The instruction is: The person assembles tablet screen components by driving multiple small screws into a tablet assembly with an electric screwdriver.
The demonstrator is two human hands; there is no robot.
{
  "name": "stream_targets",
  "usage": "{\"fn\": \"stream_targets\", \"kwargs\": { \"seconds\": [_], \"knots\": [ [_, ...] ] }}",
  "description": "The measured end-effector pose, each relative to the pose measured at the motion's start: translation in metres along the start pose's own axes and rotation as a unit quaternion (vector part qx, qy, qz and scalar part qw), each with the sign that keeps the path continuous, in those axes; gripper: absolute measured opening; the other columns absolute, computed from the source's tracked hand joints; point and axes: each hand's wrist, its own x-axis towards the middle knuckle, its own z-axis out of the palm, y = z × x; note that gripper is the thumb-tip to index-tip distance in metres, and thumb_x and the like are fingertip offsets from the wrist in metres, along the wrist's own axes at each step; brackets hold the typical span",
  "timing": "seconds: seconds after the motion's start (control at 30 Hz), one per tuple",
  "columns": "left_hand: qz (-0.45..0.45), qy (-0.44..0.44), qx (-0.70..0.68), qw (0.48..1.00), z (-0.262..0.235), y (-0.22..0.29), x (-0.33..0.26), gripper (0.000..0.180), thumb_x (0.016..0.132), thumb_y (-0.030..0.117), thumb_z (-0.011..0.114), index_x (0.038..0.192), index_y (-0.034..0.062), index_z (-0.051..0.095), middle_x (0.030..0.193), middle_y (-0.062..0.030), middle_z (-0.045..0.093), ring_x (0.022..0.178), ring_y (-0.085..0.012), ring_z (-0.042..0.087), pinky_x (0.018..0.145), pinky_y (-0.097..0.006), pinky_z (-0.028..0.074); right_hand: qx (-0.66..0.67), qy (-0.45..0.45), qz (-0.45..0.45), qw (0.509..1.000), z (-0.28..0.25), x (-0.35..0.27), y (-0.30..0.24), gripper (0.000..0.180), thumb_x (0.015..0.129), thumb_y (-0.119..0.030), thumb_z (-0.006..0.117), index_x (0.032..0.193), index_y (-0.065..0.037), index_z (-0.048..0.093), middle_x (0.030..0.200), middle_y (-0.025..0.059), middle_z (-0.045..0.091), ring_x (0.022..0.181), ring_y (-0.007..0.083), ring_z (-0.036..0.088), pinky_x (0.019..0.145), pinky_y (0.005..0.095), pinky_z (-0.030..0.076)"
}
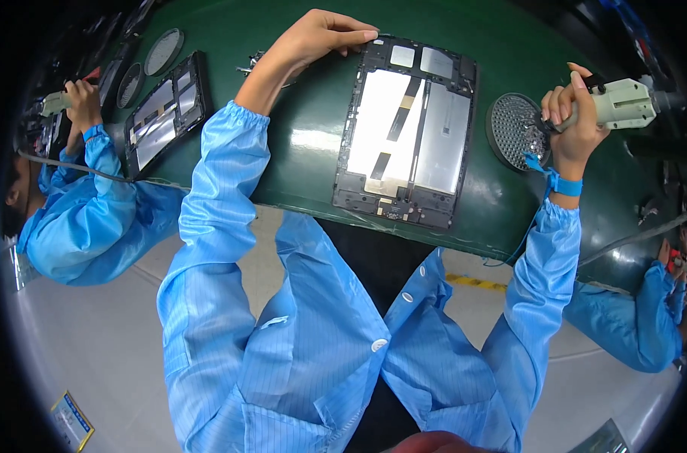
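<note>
Black and silver guts here: in the head view an opened tablet (405, 130) lies flat on the green surface (302, 162), right in front of the wearer. My guess is it's light and stiff but fragile, maybe a bit slick, so I'd hold it by the dark frame (351, 192) and stay off the black strips (401, 118). Left hand (321, 35) has fingertips at the far left corner; can't tell if it's pinching or just resting. Right hand (574, 115) is wrapped round a pale electric screwdriver (623, 104), by a round dimpled dish (502, 124).
</note>
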Motion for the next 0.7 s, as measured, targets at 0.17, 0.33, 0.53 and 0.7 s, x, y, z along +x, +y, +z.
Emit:
{"fn": "stream_targets", "kwargs": {
  "seconds": [0.17, 0.33, 0.53, 0.7],
  "knots": [
    [0.041, -0.046, -0.051, 0.997, -0.003, 0.003, -0.019, 0.030, 0.093, 0.024, 0.078, 0.114, 0.0026, 0.079, 0.097, -0.0102, 0.077, 0.079, -0.0137, 0.064, 0.074, -0.026, 0.055, -0.002, 0.003, 0.001, 1.000, 0.004, 0.001, -0.002, 0.022, 0.098, -0.008, 0.061, 0.112, 0.008, 0.063, 0.056, 0.0010, 0.042, 0.044, 0.0121, 0.042, 0.046, 0.0311, 0.040],
    [0.020, -0.087, -0.046, 0.995, 0.013, 0.028, -0.047, 0.031, 0.097, 0.023, 0.074, 0.116, -0.0002, 0.077, 0.100, -0.0095, 0.077, 0.080, -0.0129, 0.065, 0.075, -0.026, 0.055, 0.065, -0.038, 0.035, 0.997, 0.029, -0.006, -0.002, 0.020, 0.100, -0.011, 0.059, 0.108, 0.006, 0.064, 0.057, -0.0001, 0.038, 0.043, 0.0115, 0.040, 0.045, 0.0316, 0.040],
    [0.150, -0.077, -0.039, 0.985, 0.017, 0.010, -0.048, 0.031, 0.098, 0.024, 0.070, 0.118, 0.0000, 0.076, 0.095, -0.0098, 0.078, 0.078, -0.0121, 0.066, 0.072, -0.028, 0.054, 0.051, -0.135, 0.033, 0.989, 0.130, 0.001, 0.019, 0.025, 0.101, -0.020, 0.057, 0.107, 0.004, 0.063, 0.055, -0.0002, 0.036, 0.044, 0.0131, 0.041, 0.047, 0.0336, 0.040],
    [0.132, -0.083, -0.090, 0.984, 0.022, 0.005, -0.040, 0.026, 0.094, 0.020, 0.073, 0.107, -0.0006, 0.080, 0.084, -0.0088, 0.076, 0.068, -0.0107, 0.062, 0.065, -0.027, 0.052, 0.070, -0.182, 0.044, 0.980, 0.166, 0.004, 0.042, 0.026, 0.100, -0.021, 0.057, 0.106, 0.005, 0.061, 0.055, 0.0003, 0.035, 0.044, 0.0134, 0.041, 0.047, 0.0343, 0.041]
  ]
}}
